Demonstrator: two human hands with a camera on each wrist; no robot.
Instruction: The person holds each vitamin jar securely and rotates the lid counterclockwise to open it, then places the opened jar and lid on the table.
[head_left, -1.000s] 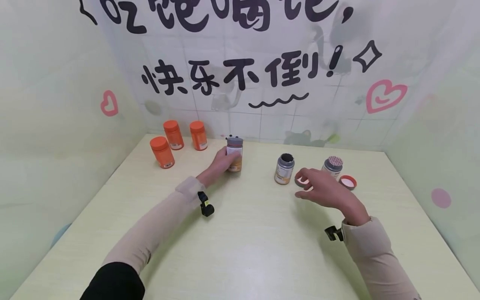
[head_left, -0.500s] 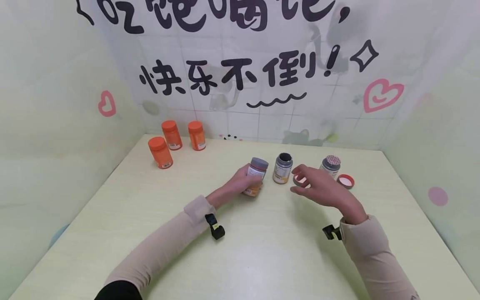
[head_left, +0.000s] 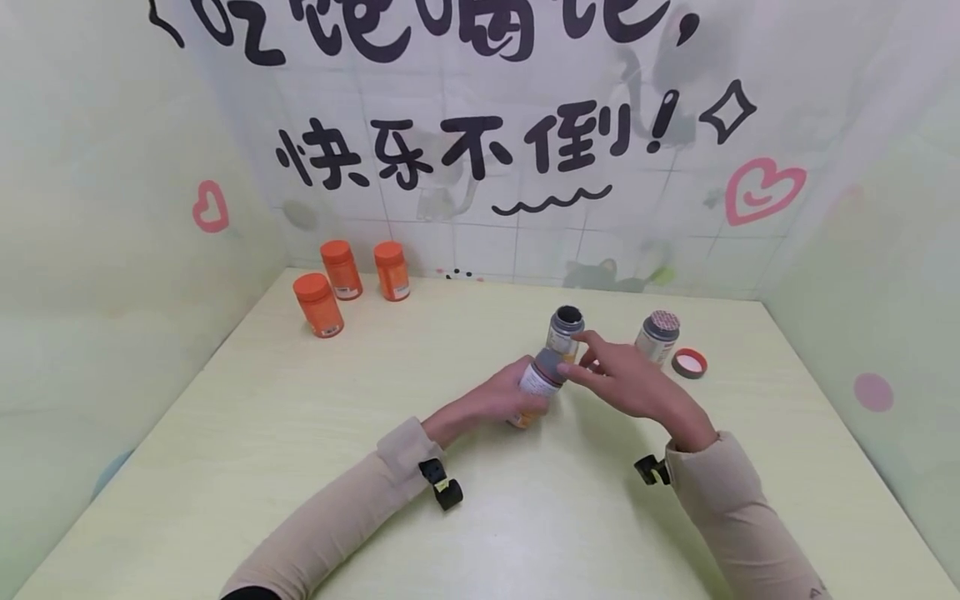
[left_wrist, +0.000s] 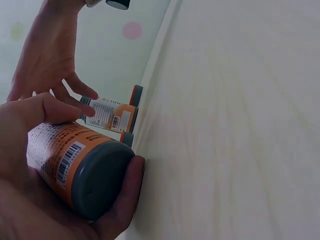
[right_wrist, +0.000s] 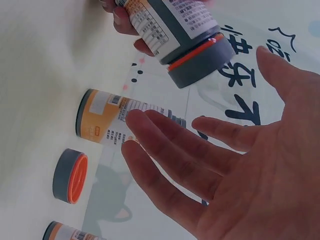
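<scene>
My left hand [head_left: 501,397] grips a grey-capped bottle [head_left: 538,382] with an orange and white label. The bottle tilts, its cap toward my right hand [head_left: 633,379]. In the right wrist view the fingers [right_wrist: 175,165] of my right hand are spread, and a gap shows between them and the grey cap [right_wrist: 202,60]. Behind the held bottle stands a matching uncapped bottle [head_left: 564,327] with a dark mouth. Farther right is another uncapped bottle [head_left: 658,337] with a patterned pink top, partly hidden by my right hand.
Beside the rightmost bottle lies a loose cap [head_left: 689,363] with a red rim. Another loose cap [right_wrist: 70,176] shows in the right wrist view. Three orange jars, including the nearest jar [head_left: 319,307], stand at the back left. A printed curtain [head_left: 465,225] hangs behind the table.
My left hand has carried the capped bottle from the back middle to the right and nearer, tilting it. My right hand has shifted slightly left, close to its cap.
</scene>
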